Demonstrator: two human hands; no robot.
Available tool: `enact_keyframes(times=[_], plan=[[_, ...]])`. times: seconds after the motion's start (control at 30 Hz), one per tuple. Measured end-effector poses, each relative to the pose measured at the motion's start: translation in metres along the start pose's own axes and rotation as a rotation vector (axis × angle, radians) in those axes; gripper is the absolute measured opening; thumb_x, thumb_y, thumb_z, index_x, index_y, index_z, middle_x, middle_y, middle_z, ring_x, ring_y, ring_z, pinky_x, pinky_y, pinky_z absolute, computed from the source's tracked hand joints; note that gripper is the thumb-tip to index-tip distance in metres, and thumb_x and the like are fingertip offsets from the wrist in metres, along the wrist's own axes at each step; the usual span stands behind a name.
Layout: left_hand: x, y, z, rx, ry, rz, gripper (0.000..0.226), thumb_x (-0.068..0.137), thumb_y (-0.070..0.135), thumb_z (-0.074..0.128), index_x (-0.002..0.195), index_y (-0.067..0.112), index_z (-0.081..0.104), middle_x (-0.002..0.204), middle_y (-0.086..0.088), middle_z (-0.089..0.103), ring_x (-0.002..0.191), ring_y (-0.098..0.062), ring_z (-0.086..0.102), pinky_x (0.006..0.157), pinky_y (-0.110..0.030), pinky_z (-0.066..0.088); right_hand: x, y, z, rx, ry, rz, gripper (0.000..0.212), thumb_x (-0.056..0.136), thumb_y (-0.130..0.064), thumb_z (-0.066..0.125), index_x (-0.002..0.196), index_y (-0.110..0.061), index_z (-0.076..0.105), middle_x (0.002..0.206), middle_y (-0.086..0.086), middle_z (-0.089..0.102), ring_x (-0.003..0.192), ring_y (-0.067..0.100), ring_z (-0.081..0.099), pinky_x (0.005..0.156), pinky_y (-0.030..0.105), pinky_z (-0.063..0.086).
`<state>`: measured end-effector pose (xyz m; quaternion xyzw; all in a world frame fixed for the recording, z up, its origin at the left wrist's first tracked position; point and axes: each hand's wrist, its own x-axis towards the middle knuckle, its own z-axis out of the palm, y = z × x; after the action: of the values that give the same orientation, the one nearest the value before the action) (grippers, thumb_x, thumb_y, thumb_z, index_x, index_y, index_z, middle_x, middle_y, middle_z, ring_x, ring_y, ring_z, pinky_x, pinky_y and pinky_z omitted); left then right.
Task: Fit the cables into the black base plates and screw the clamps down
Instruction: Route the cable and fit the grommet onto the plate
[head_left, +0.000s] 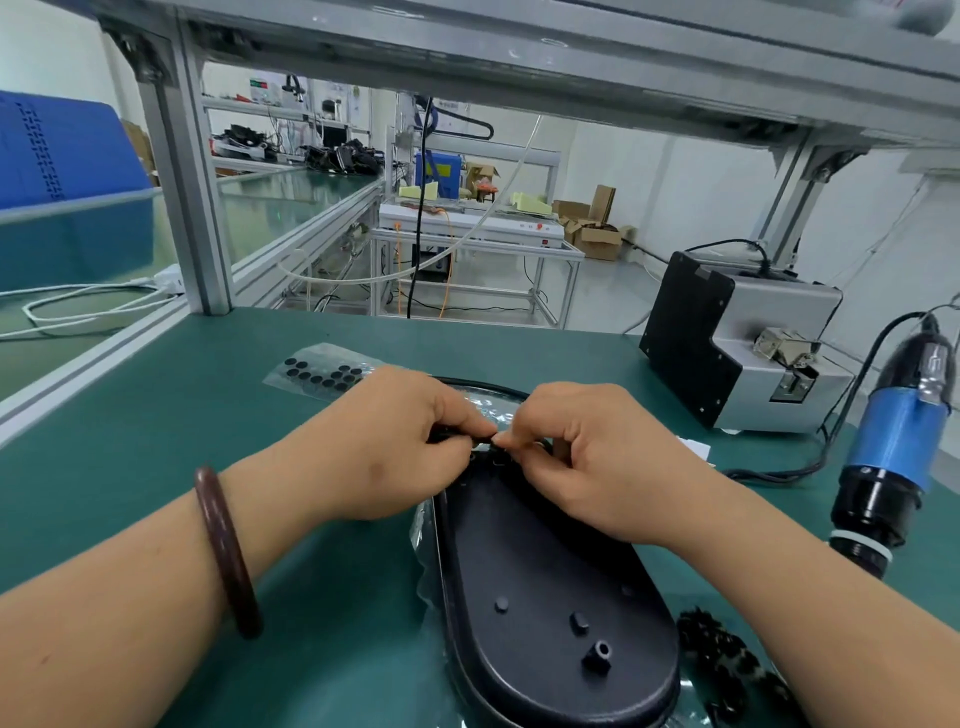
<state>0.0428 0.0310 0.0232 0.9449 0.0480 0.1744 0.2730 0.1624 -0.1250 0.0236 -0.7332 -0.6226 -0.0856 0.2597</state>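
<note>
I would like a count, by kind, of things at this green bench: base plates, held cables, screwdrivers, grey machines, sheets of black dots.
Base plate: 1
Held cable: 1
Screwdriver: 1
Grey machine: 1
Sheet of black dots: 1
Total: 5

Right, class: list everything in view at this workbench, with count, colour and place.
base plate: one, black, on the mat, centre
cable: one, black, looping behind the grips
round pads: one bagged sheet, black, left of the cable
small parts: one pile, black, right of the plate
screwdriver: one, blue and black, right edge
screw feeder: one, black and silver, far right
mat: one, green, covering the bench
crate: one, blue, left bench
bracelet: one, dark brown, left wrist
left grip: one, bare, pinching the cable at the plate's far end
right grip: one, bare, pinching the cable beside it
</note>
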Motion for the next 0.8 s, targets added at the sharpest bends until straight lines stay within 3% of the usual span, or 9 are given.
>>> enact_keyframes(times=[0.07, 0.13, 0.27, 0.43, 0.67, 0.8], plan=[[-0.001, 0.000, 0.001, -0.019, 0.006, -0.004, 0.025, 0.086, 0.019, 0.062, 0.092, 0.041, 0.071, 0.078, 0.022, 0.069, 0.079, 0.007, 0.061, 0.066, -0.008, 0.043, -0.001, 0.000, -0.001, 0.012, 0.010, 0.003, 0.010, 0.082, -0.006, 0.067, 0.079, -0.014, 0.072, 0.070, -0.005, 0.058, 0.062, -0.004, 0.047, 0.060, 0.011, 0.035], [0.000, 0.000, 0.002, -0.033, 0.022, -0.007, 0.020, 0.086, 0.022, 0.066, 0.096, 0.037, 0.073, 0.076, 0.031, 0.063, 0.083, 0.016, 0.057, 0.068, 0.000, 0.037, -0.002, 0.000, -0.001, 0.029, 0.017, -0.011, 0.008, 0.080, -0.007, 0.068, 0.080, -0.013, 0.072, 0.069, -0.004, 0.060, 0.062, -0.005, 0.048, 0.059, 0.009, 0.034], [0.003, 0.000, 0.005, -0.049, 0.062, -0.022, 0.016, 0.085, 0.021, 0.068, 0.087, 0.036, 0.074, 0.074, 0.024, 0.068, 0.079, 0.006, 0.060, 0.065, -0.005, 0.041, -0.002, 0.000, 0.002, 0.024, 0.049, -0.028, 0.003, 0.081, -0.016, 0.073, 0.079, -0.014, 0.072, 0.066, -0.007, 0.057, 0.060, -0.004, 0.048, 0.058, 0.009, 0.033], [0.004, 0.000, 0.006, -0.028, 0.053, -0.037, 0.016, 0.086, 0.023, 0.065, 0.079, 0.036, 0.072, 0.068, 0.025, 0.065, 0.069, 0.003, 0.058, 0.061, -0.005, 0.040, 0.000, 0.006, 0.002, 0.127, 0.102, -0.021, 0.007, 0.085, -0.005, 0.069, 0.083, -0.010, 0.073, 0.065, -0.021, 0.054, 0.061, -0.011, 0.052, 0.059, 0.003, 0.034], [0.004, 0.002, 0.010, -0.003, 0.069, -0.068, 0.015, 0.088, 0.025, 0.062, 0.088, 0.036, 0.073, 0.068, 0.017, 0.066, 0.073, 0.003, 0.057, 0.062, -0.004, 0.040, -0.001, 0.010, 0.002, 0.140, 0.097, 0.011, 0.006, 0.082, -0.005, 0.072, 0.083, -0.010, 0.075, 0.070, -0.015, 0.059, 0.065, -0.010, 0.053, 0.063, 0.004, 0.035], [0.005, 0.003, 0.008, 0.026, 0.027, -0.070, 0.015, 0.090, 0.024, 0.059, 0.091, 0.032, 0.072, 0.048, 0.024, 0.055, 0.054, 0.008, 0.050, 0.053, -0.004, 0.035, -0.002, 0.008, 0.003, 0.071, 0.088, 0.006, 0.007, 0.083, -0.005, 0.070, 0.082, -0.011, 0.074, 0.072, -0.003, 0.065, 0.066, -0.002, 0.051, 0.063, 0.008, 0.035]])
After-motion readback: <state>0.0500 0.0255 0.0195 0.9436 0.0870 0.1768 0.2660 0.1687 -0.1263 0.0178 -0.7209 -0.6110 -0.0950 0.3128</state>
